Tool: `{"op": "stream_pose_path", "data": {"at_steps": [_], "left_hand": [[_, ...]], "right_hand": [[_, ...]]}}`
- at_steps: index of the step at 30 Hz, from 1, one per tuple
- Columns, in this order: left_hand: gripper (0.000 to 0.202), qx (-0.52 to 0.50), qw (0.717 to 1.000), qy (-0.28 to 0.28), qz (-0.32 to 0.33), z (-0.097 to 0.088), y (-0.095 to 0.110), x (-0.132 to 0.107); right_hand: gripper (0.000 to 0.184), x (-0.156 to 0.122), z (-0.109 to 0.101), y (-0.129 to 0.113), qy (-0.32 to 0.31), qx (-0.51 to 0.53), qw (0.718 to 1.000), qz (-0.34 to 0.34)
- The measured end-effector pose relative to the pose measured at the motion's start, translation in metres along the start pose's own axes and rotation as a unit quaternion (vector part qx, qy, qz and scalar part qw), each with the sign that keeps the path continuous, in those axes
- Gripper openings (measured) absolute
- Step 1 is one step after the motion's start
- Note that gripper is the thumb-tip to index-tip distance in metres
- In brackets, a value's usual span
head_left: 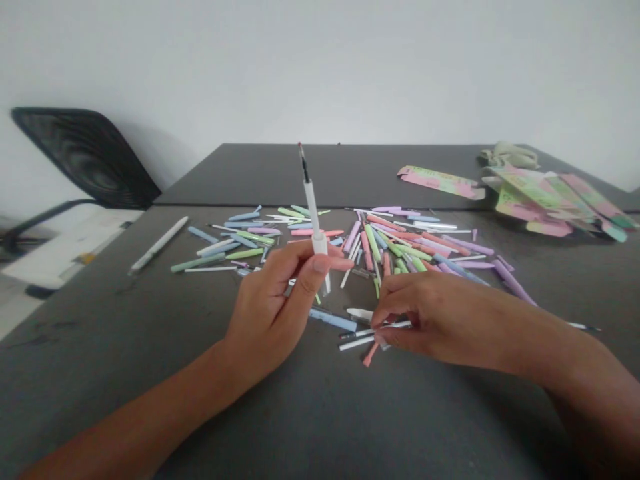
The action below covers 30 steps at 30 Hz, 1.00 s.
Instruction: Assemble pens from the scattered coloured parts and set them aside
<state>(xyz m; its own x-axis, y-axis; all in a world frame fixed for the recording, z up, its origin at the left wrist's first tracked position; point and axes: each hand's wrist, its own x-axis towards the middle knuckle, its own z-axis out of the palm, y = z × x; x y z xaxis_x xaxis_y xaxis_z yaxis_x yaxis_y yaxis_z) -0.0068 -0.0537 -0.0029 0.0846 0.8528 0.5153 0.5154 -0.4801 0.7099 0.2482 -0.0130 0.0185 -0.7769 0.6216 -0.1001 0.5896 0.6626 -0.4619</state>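
Observation:
My left hand (280,293) is closed around a white pen barrel (320,245), raised above the table. A pen refill (311,200) stands up out of the barrel, its dark tip pointing upward. Lower and to the right, my right hand (425,313) has its fingers pinched among loose pen parts at the table surface; what lies between the fingertips is partly hidden. Around those fingertips are white refills (356,343), a small coral pen piece (370,355) and a white pen part (359,313). A blue pen barrel (334,320) lies between the two hands.
Many pastel pen parts (395,247) are scattered over the dark table (280,427) beyond my hands. One white pen (160,245) lies apart at the left. Flattened pink and green boxes (545,200) and a crumpled cloth (509,155) are at the back right. A black mesh chair (85,157) stands left.

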Motion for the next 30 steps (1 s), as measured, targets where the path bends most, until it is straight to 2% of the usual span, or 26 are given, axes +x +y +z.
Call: {"op": "stream_pose_path", "data": {"at_steps": [9,13,20,25,27,30], "left_hand": [[0.027,0.013,1.0,0.017,0.019,0.0,0.002,0.001],[0.028,0.021,1.0,0.012,0.02,0.0,0.003,0.0],[0.027,0.02,1.0,0.021,0.014,-0.001,0.005,0.001],[0.027,0.019,0.999,0.026,0.004,-0.003,0.003,0.003],[0.028,0.026,0.999,0.035,-0.001,-0.004,0.003,0.004],[0.028,0.03,0.998,0.06,-0.014,-0.006,0.004,0.007]], "right_hand": [[0.015,0.005,0.008,-0.009,0.008,-0.016,1.0,-0.024],[0.014,0.005,0.008,-0.005,0.015,-0.039,0.999,-0.025],[0.017,0.001,0.001,0.004,-0.024,-0.041,0.999,0.012],[0.015,0.0,-0.002,0.008,-0.045,-0.013,0.999,-0.003],[0.017,0.003,-0.003,0.009,-0.013,-0.008,1.0,-0.017],[0.021,0.011,0.002,0.01,0.093,-0.034,0.995,-0.027]]}}
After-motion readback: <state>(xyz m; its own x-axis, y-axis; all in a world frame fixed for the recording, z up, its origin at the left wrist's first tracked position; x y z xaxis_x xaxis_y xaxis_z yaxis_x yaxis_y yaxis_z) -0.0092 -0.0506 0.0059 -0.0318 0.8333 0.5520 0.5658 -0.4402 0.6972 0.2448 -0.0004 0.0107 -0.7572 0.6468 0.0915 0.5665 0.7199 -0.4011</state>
